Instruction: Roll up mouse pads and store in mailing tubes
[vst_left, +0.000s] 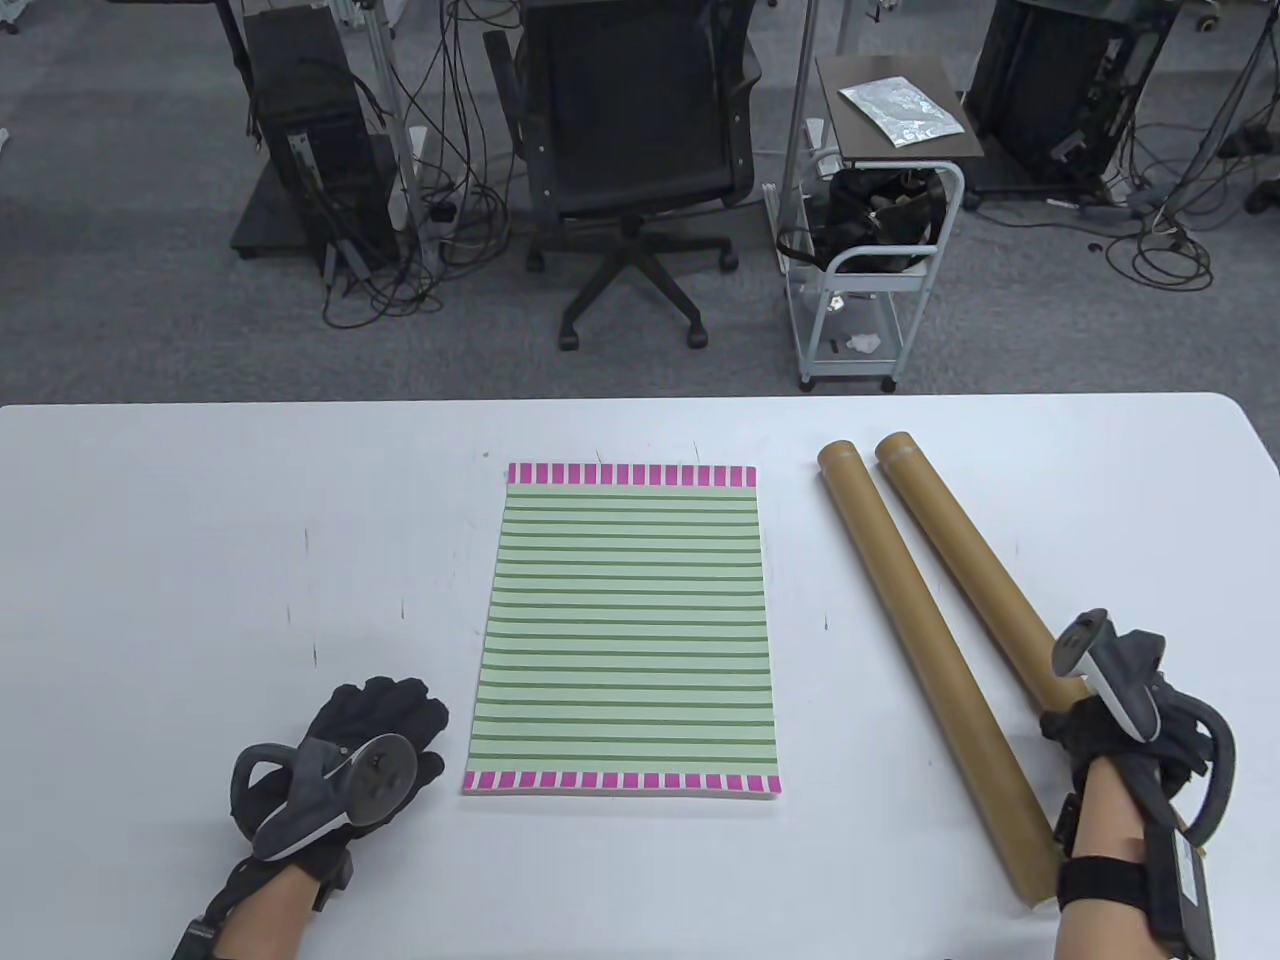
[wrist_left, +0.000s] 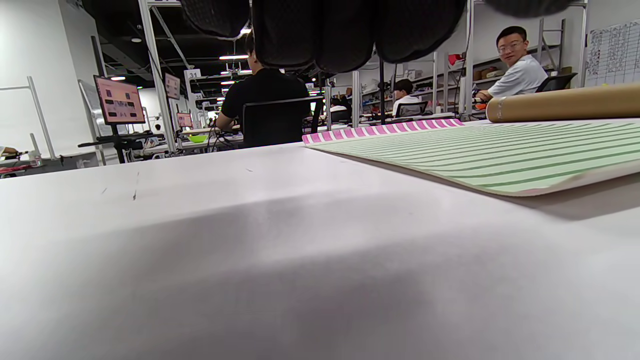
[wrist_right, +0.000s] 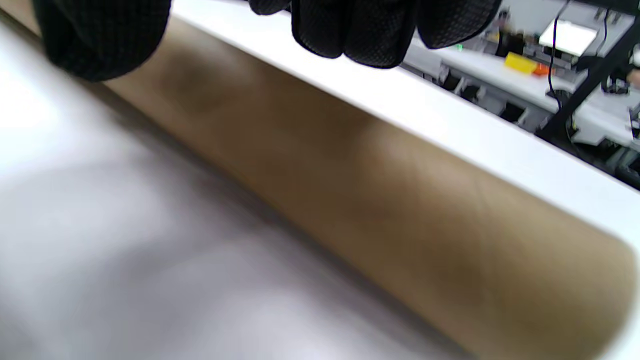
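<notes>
Mouse pad, green-striped with pink end bands, lies flat and unrolled mid-table, short edge toward the person: a likely spot to start a roll from the near end. Its near corner lifts slightly in the left wrist view.

Two mailing tubes lie side by side to its right, angled toward the right hand, presumably for easy reach.

Left hand rests just beside the pad's near-left corner, fingers loosely curled, holding nothing.

Right hand sits over the outer tube's near end; whether it grips the tube, cannot tell.
</notes>
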